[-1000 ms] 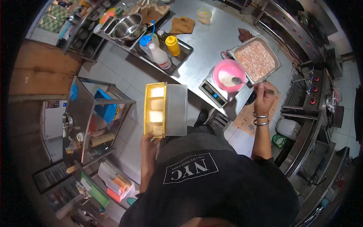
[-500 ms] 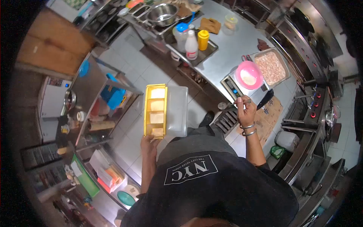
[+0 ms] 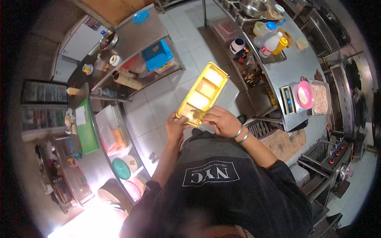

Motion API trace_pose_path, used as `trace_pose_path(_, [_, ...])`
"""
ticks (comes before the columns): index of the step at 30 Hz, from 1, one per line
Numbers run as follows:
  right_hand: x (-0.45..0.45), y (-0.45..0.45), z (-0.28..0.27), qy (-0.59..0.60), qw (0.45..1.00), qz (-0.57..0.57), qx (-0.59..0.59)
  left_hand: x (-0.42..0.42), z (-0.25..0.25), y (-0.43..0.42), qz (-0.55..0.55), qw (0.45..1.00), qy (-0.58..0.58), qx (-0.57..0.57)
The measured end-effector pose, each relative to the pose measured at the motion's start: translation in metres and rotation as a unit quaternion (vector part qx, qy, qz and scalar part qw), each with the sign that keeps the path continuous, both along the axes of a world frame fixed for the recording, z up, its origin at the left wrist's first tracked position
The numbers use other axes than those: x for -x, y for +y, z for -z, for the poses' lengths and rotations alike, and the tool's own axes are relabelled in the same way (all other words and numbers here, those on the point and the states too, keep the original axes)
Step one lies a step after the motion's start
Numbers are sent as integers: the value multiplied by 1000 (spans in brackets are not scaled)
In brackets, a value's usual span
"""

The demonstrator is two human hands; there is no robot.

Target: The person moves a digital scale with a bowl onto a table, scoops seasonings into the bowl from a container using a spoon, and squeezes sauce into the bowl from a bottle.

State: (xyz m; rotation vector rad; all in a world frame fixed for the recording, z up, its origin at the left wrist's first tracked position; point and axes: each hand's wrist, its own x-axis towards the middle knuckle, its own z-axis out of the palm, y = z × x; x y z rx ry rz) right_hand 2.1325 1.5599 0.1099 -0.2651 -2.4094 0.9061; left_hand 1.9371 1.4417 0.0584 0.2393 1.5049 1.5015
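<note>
Gripping the yellow four-compartment container (image 3: 214, 95) by its near end in the left hand (image 3: 176, 126), up over the floor tiles (image 3: 194, 55), just ahead of the black shirt (image 3: 246, 198)! Clasping a spoon (image 3: 195, 113) in the right hand (image 3: 222, 121), right at the nearest compartment. And away rightward, spotting a pink bowl (image 3: 309, 93) on a scale (image 3: 288, 104).

Above the yellow box (image 3: 193, 89) is open room, but dividers (image 3: 205, 94) block passage along it.
</note>
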Motion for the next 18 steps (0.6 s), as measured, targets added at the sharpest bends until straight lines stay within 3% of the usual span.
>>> trace_pose_path(7, [15, -7, 20, -18, 999, -24, 38, 6, -4, -24, 12, 999, 35, 2])
trace_pose_path(18, [-16, -8, 49, 27, 982, 87, 164, -27, -4, -24, 24, 997, 64, 26])
